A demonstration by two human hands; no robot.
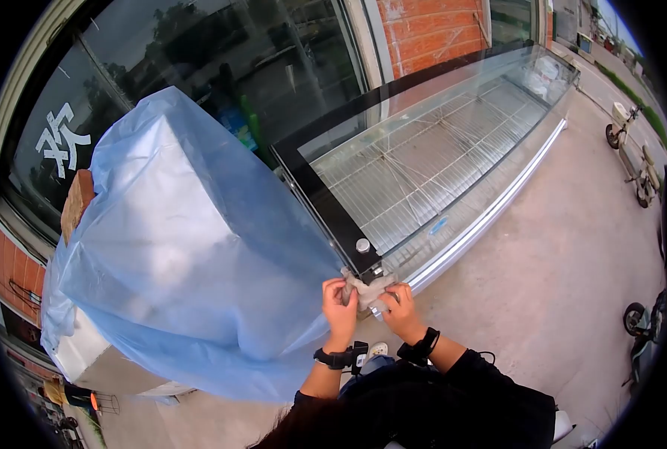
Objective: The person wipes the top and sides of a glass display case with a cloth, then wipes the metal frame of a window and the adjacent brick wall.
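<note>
A crumpled, greyish-white cloth (369, 290) is stretched between my two hands at the near corner of a long glass display case (423, 161). My left hand (338, 308) pinches its left end, and my right hand (402, 310) pinches its right end. Both hands wear black wrist straps. Just beyond the cloth, a round silver knob (362, 245) sits on the case's black corner frame. Wire racks show through the glass top.
A large object under a blue plastic sheet (199, 254) stands left of the case. Behind are dark windows (199, 60) and an orange wall (430, 34). Scooters (642, 176) stand at the right on concrete ground (528, 269).
</note>
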